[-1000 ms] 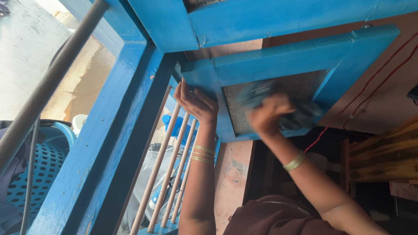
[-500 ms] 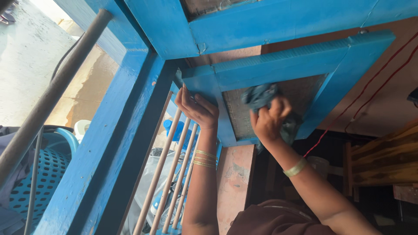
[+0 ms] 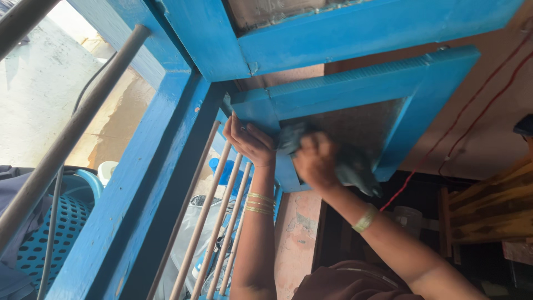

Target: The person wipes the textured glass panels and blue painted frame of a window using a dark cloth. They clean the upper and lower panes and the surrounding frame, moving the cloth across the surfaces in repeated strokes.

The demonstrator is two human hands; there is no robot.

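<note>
Bangles circle the left wrist below the left hand, whose open fingers brace the blue shutter frame at its lower-left corner; beyond, the right hand clutches a grey cloth against the mesh pane; wiping looks midway; the pane's upper right seems still unwiped.

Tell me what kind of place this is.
Likely a home, at an open window: a blue wooden window frame with metal bars, a plastic laundry basket outside, wooden furniture inside.
</note>
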